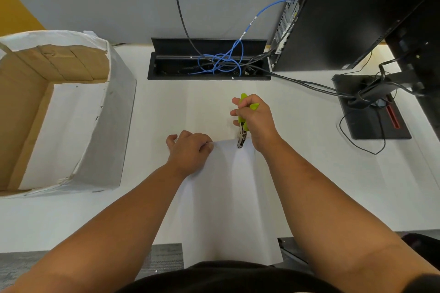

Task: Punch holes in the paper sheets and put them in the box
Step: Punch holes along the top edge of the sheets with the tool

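A white paper sheet [228, 197] is lifted off the desk and hangs over its front edge. My left hand [189, 151] pinches the sheet's far left corner. My right hand [256, 121] grips a hole punch with green handles [242, 126]. Its metal jaws point down and sit over the sheet's far edge. A cardboard box [59, 112] wrapped in white paper stands open at the left, with white paper lying inside it. More white paper lies flat on the desk beyond my hands.
A black cable tray [207, 59] with tangled blue and black cables is set into the desk at the back. A black computer tower [333, 19] and a monitor base [371, 107] with trailing cables stand at the right.
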`<control>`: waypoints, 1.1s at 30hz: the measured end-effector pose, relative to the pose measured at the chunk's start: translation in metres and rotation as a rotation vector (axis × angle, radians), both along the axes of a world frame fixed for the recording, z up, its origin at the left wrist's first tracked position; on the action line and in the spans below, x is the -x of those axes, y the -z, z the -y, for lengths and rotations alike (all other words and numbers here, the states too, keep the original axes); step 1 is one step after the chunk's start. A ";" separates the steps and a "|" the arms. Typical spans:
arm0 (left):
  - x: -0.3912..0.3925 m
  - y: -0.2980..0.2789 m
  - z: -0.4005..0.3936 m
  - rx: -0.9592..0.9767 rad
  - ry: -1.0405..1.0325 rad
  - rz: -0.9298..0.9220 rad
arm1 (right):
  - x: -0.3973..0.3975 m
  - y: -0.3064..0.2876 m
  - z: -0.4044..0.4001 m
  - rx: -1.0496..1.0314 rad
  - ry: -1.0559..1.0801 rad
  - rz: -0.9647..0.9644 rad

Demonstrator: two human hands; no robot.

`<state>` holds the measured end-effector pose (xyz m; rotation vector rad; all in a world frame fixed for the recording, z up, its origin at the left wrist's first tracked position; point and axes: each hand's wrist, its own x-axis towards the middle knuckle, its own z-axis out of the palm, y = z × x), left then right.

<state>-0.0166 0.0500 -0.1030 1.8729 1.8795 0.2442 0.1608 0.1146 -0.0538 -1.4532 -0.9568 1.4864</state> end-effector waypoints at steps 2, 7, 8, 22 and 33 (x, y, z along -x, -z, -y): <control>-0.001 0.000 0.001 -0.011 0.014 0.001 | -0.002 0.000 0.004 -0.019 0.016 0.020; -0.002 0.003 0.003 -0.019 0.060 0.003 | -0.006 0.006 0.014 -0.060 0.088 0.033; -0.002 0.004 0.003 -0.017 0.066 0.002 | -0.007 0.007 0.016 -0.069 0.098 0.024; -0.015 0.014 0.007 0.039 -0.033 0.047 | -0.023 0.017 0.006 -0.062 0.111 -0.028; -0.021 0.014 0.005 0.044 -0.010 0.082 | -0.032 0.020 0.007 -0.080 0.128 -0.049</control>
